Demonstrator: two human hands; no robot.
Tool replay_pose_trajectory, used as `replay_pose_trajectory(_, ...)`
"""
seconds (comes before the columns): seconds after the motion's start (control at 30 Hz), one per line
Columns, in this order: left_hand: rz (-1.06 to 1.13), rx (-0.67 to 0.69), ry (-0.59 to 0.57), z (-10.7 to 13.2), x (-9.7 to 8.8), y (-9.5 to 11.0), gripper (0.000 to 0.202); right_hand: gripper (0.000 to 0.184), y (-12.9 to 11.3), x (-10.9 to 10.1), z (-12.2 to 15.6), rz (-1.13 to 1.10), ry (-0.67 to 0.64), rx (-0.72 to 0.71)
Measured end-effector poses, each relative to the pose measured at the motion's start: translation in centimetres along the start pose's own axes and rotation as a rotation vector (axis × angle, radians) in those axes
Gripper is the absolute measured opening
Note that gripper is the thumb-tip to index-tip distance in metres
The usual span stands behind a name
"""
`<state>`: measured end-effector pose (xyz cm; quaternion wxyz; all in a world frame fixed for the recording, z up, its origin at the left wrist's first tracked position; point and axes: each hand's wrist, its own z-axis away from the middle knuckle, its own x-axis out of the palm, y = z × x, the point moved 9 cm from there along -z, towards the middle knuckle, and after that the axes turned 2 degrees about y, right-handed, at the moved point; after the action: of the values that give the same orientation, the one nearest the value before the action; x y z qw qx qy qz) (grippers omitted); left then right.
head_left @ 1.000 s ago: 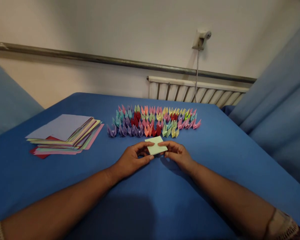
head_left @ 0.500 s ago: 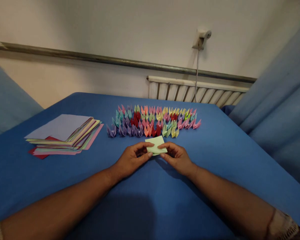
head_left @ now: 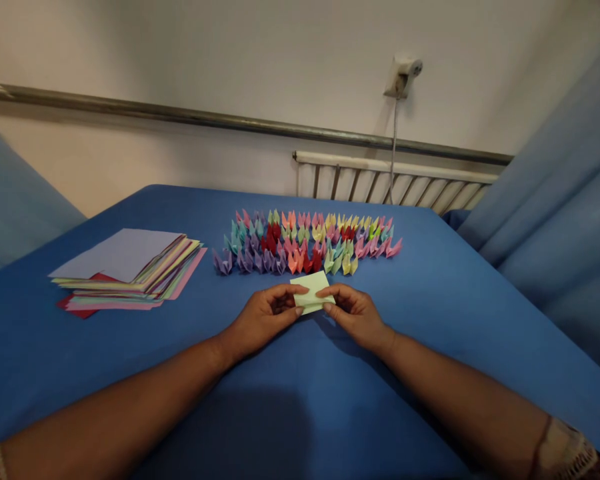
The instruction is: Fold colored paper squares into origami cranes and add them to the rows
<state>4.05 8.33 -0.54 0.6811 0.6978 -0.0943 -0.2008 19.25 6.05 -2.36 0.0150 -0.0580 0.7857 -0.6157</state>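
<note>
A small pale green folded paper (head_left: 312, 287) is held just above the blue table, with a crease or layer edge across its near part. My left hand (head_left: 263, 317) pinches its left side between thumb and fingers. On the opposite side, my right hand (head_left: 356, 315) grips it the same way, thumb at the near edge and index finger on top. Right behind the paper stand rows of folded paper cranes (head_left: 305, 243) in purple, red, pink, yellow, green and other colours.
A stack of coloured paper sheets (head_left: 125, 257) lies at the left on the blue-covered table (head_left: 430, 347). Behind the table are a wall rail (head_left: 205, 119), a radiator (head_left: 395, 179) and a socket with a cord (head_left: 400, 79). Blue curtains (head_left: 565, 180) hang at both sides.
The near part of the green paper has tilted open slightly, showing more of its lower layer. My right thumb has shifted a little to the right; both hands otherwise keep their places.
</note>
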Motion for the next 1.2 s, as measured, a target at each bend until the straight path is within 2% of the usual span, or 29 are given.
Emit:
replay_pose_trajectory(0.1,0.027,0.019,-0.002,0.0,0.1,0.2,0.029,0.019,-0.3,0.0,0.0,0.029,0.011,-0.009)
replay_pose_trajectory(0.23,0.011,0.057,-0.001,0.2,0.2,0.9,0.017,0.008,-1.3,-0.1,0.2,0.154,0.022,-0.070)
replay_pose_trajectory(0.43,0.003,0.065,0.074,0.2,-0.4,1.1,0.019,0.003,-2.4,0.0,0.3,0.246,0.029,-0.130)
replay_pose_trajectory(0.7,0.015,0.059,0.157,0.4,-0.9,1.1,0.020,0.009,-3.0,-0.3,0.4,0.287,0.114,-0.123)
replay_pose_trajectory(0.9,0.001,0.041,0.203,0.6,-1.1,1.5,0.020,0.006,-3.0,-0.5,0.6,0.287,0.160,-0.108)
replay_pose_trajectory(1.1,0.045,0.018,0.251,0.7,-1.3,1.1,0.022,0.031,-2.4,-0.3,0.5,0.103,0.174,-0.062)
replay_pose_trajectory(1.2,0.064,0.008,0.262,0.7,-1.4,0.8,0.025,0.037,-2.1,-0.1,0.4,0.057,0.167,-0.035)
